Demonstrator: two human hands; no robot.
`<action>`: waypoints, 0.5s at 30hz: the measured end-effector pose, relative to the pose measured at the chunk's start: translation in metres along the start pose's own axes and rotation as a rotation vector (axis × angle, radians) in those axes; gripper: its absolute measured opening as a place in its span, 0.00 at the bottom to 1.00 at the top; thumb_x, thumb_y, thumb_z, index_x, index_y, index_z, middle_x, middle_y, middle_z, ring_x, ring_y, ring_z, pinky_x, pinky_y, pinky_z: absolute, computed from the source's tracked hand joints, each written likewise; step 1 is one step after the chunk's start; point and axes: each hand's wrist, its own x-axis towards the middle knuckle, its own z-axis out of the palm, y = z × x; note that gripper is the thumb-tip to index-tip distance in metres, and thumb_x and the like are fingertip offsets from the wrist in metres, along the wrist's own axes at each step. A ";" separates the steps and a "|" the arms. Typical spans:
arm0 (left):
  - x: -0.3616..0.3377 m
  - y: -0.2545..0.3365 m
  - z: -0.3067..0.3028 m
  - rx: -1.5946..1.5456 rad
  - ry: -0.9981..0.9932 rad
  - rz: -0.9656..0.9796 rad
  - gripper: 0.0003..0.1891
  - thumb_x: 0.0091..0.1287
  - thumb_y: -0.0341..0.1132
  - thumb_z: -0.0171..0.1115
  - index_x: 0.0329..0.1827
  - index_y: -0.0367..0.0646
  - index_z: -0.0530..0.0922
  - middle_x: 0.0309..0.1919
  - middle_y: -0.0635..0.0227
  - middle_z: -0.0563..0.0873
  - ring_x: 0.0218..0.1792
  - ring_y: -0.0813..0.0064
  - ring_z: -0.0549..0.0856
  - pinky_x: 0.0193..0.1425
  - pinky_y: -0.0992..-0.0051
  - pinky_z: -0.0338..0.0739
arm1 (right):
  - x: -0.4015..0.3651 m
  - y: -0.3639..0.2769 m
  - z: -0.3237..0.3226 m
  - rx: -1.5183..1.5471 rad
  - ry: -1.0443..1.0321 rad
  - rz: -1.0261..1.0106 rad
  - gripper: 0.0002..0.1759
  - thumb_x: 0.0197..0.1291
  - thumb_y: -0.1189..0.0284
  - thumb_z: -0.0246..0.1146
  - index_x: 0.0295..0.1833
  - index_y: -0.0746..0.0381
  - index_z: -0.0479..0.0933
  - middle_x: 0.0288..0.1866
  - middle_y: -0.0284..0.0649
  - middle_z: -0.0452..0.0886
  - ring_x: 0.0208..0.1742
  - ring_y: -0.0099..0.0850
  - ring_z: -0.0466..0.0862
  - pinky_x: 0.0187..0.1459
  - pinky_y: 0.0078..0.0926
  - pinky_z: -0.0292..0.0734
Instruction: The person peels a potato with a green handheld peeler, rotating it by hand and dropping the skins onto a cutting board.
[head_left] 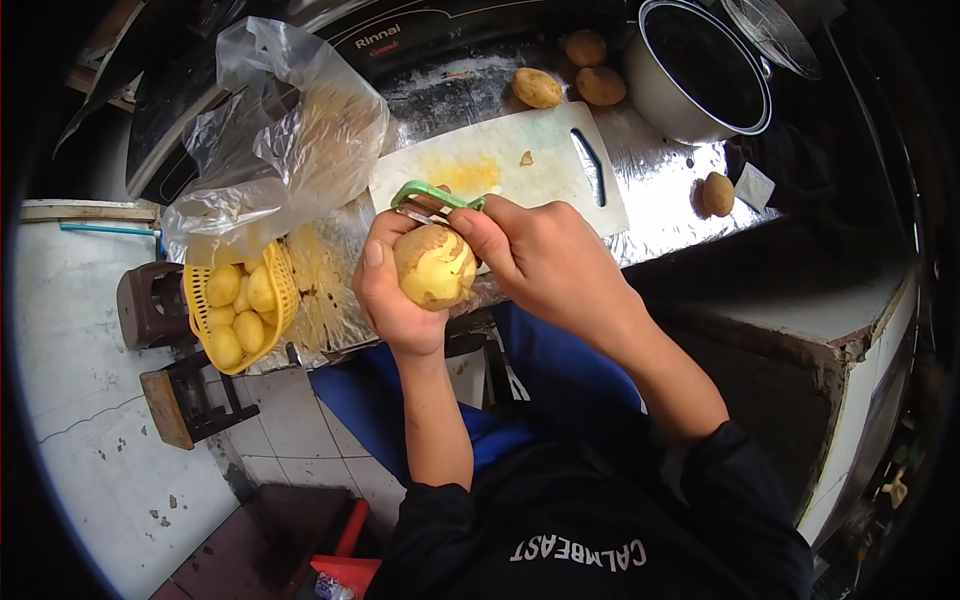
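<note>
A partly peeled potato is held in my left hand, with pale yellow flesh bared on its near side and brown skin left toward the top. My right hand grips a green peeler, whose blade lies against or just over the top of the potato. The fingers of both hands are closed, and some are hidden behind the potato and the peeler. Just beyond the hands lies a white cutting board with a wet yellowish patch and a scrap of peel on it.
Peeled potatoes fill a yellow basket at the left. Behind it sits a clear plastic bag. Several unpeeled potatoes lie beyond the board, near a large pot. One more potato rests at the right beside a white packet.
</note>
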 end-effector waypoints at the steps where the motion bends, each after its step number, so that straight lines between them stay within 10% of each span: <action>1: 0.002 0.000 0.000 0.002 -0.001 0.003 0.29 0.69 0.54 0.34 0.52 0.38 0.73 0.34 0.63 0.81 0.28 0.74 0.80 0.20 0.79 0.69 | 0.002 0.000 0.000 -0.016 -0.032 -0.003 0.25 0.69 0.54 0.53 0.28 0.63 0.76 0.14 0.50 0.75 0.19 0.51 0.78 0.24 0.43 0.74; 7: 0.011 0.003 0.006 -0.074 -0.021 -0.098 0.33 0.69 0.52 0.32 0.68 0.36 0.66 0.25 0.63 0.80 0.15 0.77 0.72 0.15 0.81 0.63 | 0.013 0.010 0.003 0.082 0.013 0.042 0.25 0.69 0.54 0.53 0.29 0.65 0.79 0.14 0.50 0.74 0.19 0.50 0.78 0.25 0.42 0.73; 15: 0.012 0.002 0.011 -0.001 0.053 -0.064 0.29 0.71 0.49 0.33 0.61 0.35 0.70 0.24 0.64 0.81 0.17 0.78 0.74 0.16 0.82 0.62 | 0.020 0.014 -0.004 0.190 0.018 0.164 0.29 0.57 0.49 0.66 0.30 0.70 0.77 0.15 0.50 0.76 0.20 0.45 0.82 0.23 0.36 0.73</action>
